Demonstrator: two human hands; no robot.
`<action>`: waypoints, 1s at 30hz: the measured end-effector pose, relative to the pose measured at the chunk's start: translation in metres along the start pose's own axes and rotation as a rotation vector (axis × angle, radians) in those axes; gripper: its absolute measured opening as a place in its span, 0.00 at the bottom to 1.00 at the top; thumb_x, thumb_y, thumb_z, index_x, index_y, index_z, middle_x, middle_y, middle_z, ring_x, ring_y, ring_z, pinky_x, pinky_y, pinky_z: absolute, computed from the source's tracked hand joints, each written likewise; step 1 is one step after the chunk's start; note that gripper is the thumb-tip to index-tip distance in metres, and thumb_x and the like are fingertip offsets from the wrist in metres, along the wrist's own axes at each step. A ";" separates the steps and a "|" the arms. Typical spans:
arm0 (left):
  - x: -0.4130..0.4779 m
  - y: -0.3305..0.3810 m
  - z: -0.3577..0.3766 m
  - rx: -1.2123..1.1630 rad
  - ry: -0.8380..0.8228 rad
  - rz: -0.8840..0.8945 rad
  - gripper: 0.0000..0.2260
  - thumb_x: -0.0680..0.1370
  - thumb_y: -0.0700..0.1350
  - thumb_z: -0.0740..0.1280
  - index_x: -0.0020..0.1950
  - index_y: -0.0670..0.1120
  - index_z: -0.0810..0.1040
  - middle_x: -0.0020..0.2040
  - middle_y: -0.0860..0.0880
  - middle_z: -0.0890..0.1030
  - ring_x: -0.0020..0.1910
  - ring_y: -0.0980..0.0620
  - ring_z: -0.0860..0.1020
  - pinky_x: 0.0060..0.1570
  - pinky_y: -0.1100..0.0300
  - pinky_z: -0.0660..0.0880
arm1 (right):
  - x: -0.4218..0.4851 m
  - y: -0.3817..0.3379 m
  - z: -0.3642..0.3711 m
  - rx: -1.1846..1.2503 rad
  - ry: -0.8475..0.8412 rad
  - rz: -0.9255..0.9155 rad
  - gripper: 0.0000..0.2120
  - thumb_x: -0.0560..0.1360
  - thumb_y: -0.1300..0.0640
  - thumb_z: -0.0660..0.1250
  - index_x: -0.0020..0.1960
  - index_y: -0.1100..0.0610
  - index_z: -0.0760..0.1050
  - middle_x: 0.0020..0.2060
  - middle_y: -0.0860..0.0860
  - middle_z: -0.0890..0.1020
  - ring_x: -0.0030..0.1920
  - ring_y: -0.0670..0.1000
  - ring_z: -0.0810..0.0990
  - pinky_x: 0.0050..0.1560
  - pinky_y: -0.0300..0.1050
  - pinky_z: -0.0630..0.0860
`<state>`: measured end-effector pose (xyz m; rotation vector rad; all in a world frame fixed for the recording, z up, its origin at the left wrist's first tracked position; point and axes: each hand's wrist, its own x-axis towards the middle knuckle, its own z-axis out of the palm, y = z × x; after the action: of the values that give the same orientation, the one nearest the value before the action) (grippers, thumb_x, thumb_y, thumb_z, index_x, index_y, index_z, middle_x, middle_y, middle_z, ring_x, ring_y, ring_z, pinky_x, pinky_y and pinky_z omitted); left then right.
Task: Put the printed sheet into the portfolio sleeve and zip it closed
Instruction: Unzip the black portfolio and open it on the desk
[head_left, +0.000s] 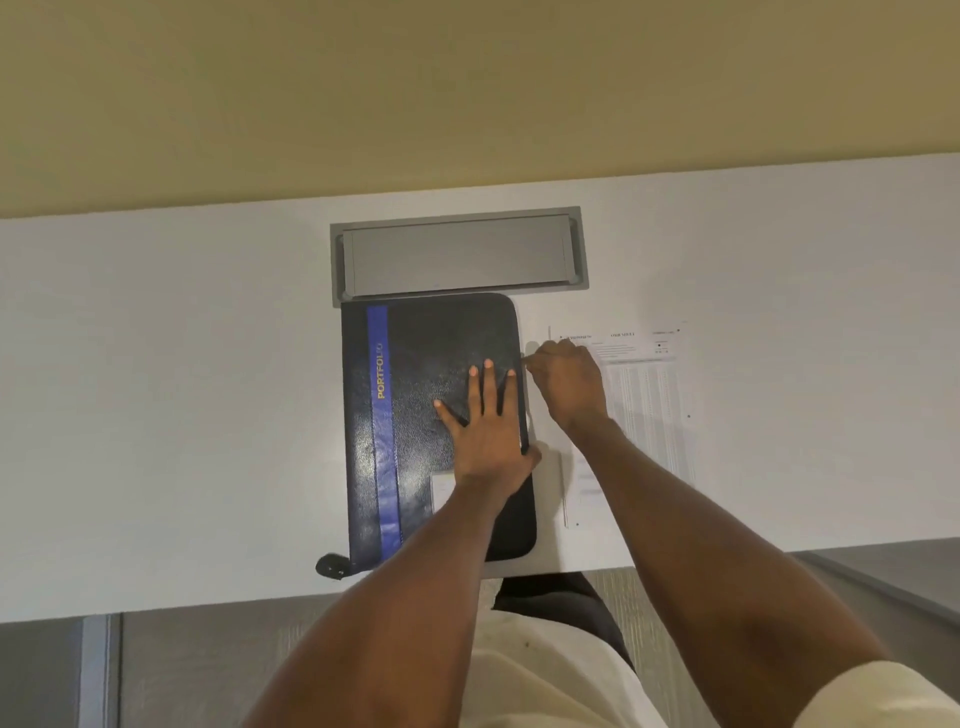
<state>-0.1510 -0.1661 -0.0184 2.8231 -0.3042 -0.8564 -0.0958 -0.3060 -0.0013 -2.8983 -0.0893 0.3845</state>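
Note:
A black portfolio (426, 353) with a blue stripe and gold lettering lies closed on the white desk. My left hand (483, 421) rests flat on its cover, fingers spread, pressing near the right edge. My right hand (566, 384) is at the portfolio's right edge, fingers pinched on what looks like the zipper pull. The printed sheet (644, 395) lies flat on the desk to the right of the portfolio, partly under my right hand and forearm.
A grey cable hatch (460, 257) is set into the desk (182, 389) just behind the portfolio. A black strap tab (331, 565) sticks out at the portfolio's near left corner. The desk's front edge runs just below it.

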 end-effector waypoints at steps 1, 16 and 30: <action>0.000 0.001 -0.001 -0.008 -0.001 0.001 0.49 0.77 0.65 0.66 0.85 0.51 0.39 0.84 0.44 0.33 0.82 0.41 0.32 0.73 0.21 0.42 | -0.004 0.001 0.001 -0.005 0.004 -0.001 0.09 0.77 0.63 0.70 0.56 0.57 0.85 0.47 0.57 0.84 0.51 0.59 0.82 0.55 0.50 0.75; -0.010 0.005 -0.008 -0.037 -0.044 0.040 0.42 0.81 0.58 0.65 0.86 0.48 0.43 0.85 0.50 0.36 0.84 0.41 0.37 0.75 0.23 0.48 | -0.110 -0.002 0.043 0.239 0.042 0.089 0.12 0.79 0.60 0.68 0.60 0.53 0.85 0.49 0.52 0.85 0.53 0.55 0.80 0.52 0.48 0.74; -0.020 -0.012 0.007 -0.013 0.006 0.191 0.40 0.83 0.58 0.62 0.85 0.50 0.41 0.85 0.48 0.37 0.84 0.46 0.36 0.77 0.26 0.43 | -0.200 -0.030 0.075 0.439 0.061 0.260 0.13 0.79 0.62 0.71 0.62 0.52 0.84 0.51 0.47 0.86 0.49 0.51 0.81 0.50 0.48 0.80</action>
<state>-0.1700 -0.1503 -0.0165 2.7282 -0.5543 -0.8057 -0.3089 -0.2785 -0.0150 -2.4843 0.3421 0.3100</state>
